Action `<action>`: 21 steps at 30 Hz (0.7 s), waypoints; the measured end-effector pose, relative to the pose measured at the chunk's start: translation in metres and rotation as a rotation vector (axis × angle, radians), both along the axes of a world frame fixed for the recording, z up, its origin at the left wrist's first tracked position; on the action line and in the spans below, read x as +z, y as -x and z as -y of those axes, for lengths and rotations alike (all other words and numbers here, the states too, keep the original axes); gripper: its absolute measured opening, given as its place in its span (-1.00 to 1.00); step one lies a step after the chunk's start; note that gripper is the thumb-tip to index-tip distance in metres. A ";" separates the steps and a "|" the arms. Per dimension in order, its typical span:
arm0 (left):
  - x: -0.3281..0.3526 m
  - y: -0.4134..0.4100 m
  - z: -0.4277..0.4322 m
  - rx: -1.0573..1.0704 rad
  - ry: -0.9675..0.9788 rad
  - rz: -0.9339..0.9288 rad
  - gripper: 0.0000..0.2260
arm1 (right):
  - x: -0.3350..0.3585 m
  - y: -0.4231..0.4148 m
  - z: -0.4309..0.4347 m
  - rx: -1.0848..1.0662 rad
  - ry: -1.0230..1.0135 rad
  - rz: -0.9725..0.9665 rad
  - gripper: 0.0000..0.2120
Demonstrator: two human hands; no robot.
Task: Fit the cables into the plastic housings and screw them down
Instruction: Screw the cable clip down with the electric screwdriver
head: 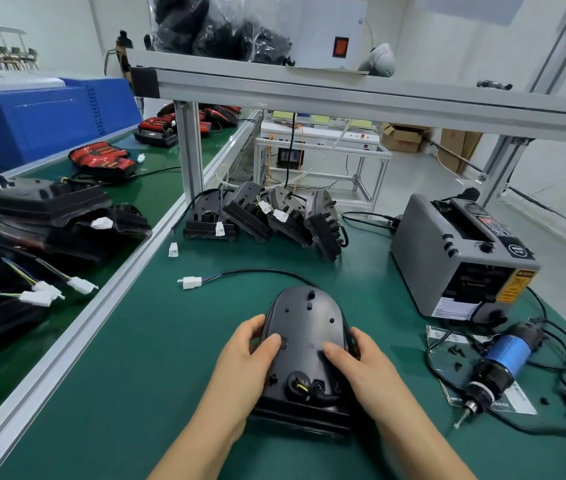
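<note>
A black plastic housing (pixel 304 327) lies back-side up on the green mat near the table's front. My left hand (pixel 247 362) grips its left edge with the thumb on top. My right hand (pixel 361 365) grips the right edge the same way. A black cable (pixel 260 271) runs from the housing's far end to a white connector (pixel 189 282) lying on the mat to the left. A yellow wire shows in the round opening (pixel 298 385) near the housing's front. An electric screwdriver (pixel 497 370) with a blue body lies to the right, with small black screws (pixel 456 353) beside it.
Several finished black housings (pixel 264 216) with white plugs lean at the back of the mat. A grey tape dispenser (pixel 461 254) stands at the right. On the left conveyor lie more housings (pixel 42 202) and red lamps (pixel 101 159). An aluminium post (pixel 189 150) stands behind.
</note>
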State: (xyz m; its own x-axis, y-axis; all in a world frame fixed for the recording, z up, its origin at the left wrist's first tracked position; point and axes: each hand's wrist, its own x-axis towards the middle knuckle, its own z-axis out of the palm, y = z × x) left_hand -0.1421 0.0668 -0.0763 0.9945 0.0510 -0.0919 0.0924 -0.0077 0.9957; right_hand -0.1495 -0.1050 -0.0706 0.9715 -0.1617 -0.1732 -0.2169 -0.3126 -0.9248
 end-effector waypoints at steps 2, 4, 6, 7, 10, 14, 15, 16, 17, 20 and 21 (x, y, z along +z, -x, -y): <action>0.001 0.006 0.008 -0.015 0.116 0.000 -0.80 | 0.003 -0.001 0.001 -0.054 -0.213 -0.035 -0.69; 0.002 0.006 0.008 -0.062 0.085 0.030 -0.83 | 0.007 -0.002 0.004 -0.065 -0.378 -0.066 -0.69; 0.002 -0.009 -0.003 -0.045 -0.126 0.120 -0.82 | 0.011 0.000 0.009 -0.040 -0.408 -0.070 -0.62; 0.003 -0.022 -0.010 -0.014 -0.300 0.181 -0.80 | 0.012 0.002 0.011 -0.028 -0.392 -0.063 -0.57; 0.003 -0.072 -0.032 0.068 -0.875 0.233 -0.61 | 0.016 0.008 0.012 0.027 -0.347 -0.025 -0.48; 0.001 -0.121 -0.051 0.070 -1.371 0.128 -0.54 | 0.017 0.016 0.009 0.101 -0.317 0.011 -0.47; 0.002 -0.126 -0.054 0.056 -1.463 0.088 -0.58 | 0.018 0.016 0.010 0.106 -0.317 0.021 -0.45; 0.003 -0.129 -0.056 0.034 -1.543 0.057 -0.63 | 0.018 0.016 0.010 0.103 -0.321 0.030 -0.44; 0.005 -0.130 -0.056 0.008 -1.610 0.049 -0.68 | 0.019 0.016 0.011 0.097 -0.326 0.038 -0.44; 0.017 -0.131 -0.052 -0.119 -1.695 0.010 -0.78 | 0.020 0.011 0.014 0.064 -0.343 0.043 -0.44; 0.021 -0.129 -0.051 -0.160 -1.665 -0.035 -0.85 | 0.020 0.008 0.015 0.054 -0.351 0.041 -0.44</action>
